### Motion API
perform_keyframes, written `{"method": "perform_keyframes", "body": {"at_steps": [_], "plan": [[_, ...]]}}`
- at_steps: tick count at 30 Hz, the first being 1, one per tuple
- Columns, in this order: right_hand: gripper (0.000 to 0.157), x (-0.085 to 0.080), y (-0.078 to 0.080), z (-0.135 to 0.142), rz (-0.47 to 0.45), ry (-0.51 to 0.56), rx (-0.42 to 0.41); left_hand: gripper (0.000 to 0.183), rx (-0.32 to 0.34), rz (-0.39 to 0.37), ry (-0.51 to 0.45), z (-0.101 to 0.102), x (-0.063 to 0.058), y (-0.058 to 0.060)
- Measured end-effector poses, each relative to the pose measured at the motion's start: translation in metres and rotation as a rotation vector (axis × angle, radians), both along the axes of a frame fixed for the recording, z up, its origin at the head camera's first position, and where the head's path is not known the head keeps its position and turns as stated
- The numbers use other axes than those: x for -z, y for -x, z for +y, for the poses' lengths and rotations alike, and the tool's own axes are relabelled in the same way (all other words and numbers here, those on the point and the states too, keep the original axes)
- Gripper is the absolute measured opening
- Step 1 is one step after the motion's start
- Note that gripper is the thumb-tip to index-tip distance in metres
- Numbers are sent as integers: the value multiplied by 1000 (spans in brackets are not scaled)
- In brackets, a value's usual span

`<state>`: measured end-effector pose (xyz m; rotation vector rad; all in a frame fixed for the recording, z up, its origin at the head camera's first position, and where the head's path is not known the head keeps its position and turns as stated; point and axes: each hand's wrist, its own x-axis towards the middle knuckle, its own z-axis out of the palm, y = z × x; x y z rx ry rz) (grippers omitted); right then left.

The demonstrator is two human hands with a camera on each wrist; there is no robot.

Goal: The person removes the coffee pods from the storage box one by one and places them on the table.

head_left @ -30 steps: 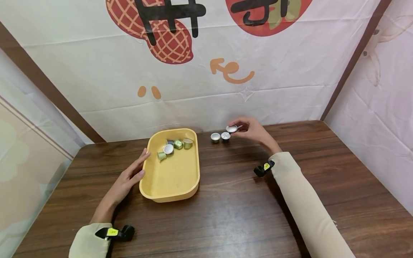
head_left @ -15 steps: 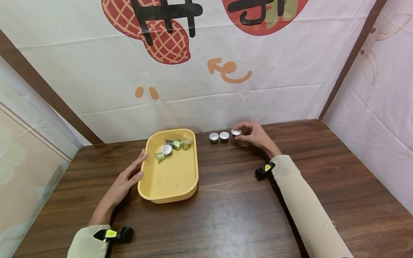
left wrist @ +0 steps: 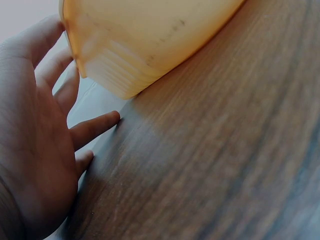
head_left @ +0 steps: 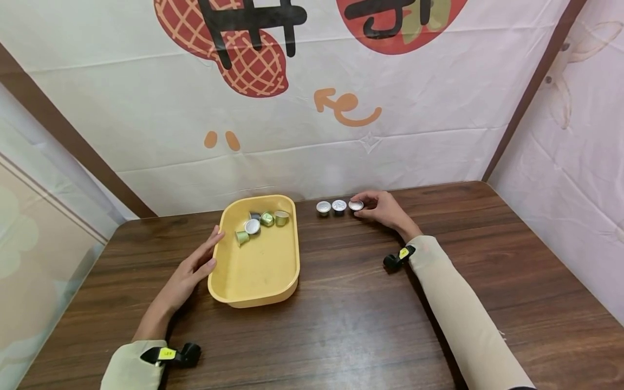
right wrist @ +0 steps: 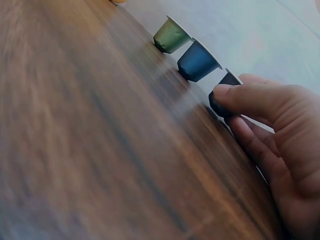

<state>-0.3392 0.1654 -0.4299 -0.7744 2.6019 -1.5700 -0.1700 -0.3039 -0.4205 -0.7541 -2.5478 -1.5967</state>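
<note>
With thumb and fingers, my right hand (head_left: pixel 385 208) pinches a dark coffee capsule (right wrist: pixel 222 100), foil lid up, at the table's back edge. Left of it stand a blue capsule (right wrist: pixel 197 62) and a green capsule (right wrist: pixel 171 36), also lid up, making a row. My left hand (head_left: pixel 187 271) touches the left rim of a yellow tray (head_left: pixel 253 281) with fairly straight fingers; in the left wrist view they lie against its outer side. Several capsules lie in the tray's far part, among them a green capsule (head_left: pixel 242 237) on its side and a silver-lidded capsule (head_left: pixel 252 226).
The brown wooden table (head_left: pixel 341 325) runs under everything. A printed white cloth (head_left: pixel 302 162) hangs right behind the back edge, close to the capsule row. Another cloth (head_left: pixel 585 162) hangs along the right side.
My right hand has moved slightly right and down with the dark capsule, bringing it level with the other two in the row. The left hand stays at the tray.
</note>
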Motion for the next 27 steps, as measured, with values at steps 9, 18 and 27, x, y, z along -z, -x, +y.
{"method": "perform_keyframes", "body": {"at_steps": [9,18,27], "plan": [[35,-11,-7,-5,18,-21,9,53,-8,13,11,-2,0,2],[37,4,6,-4,28,-57,45,53,3,16,0,-1,-1,2],[40,7,6,-1,29,-54,32,54,-5,6,1,1,-1,0]]}}
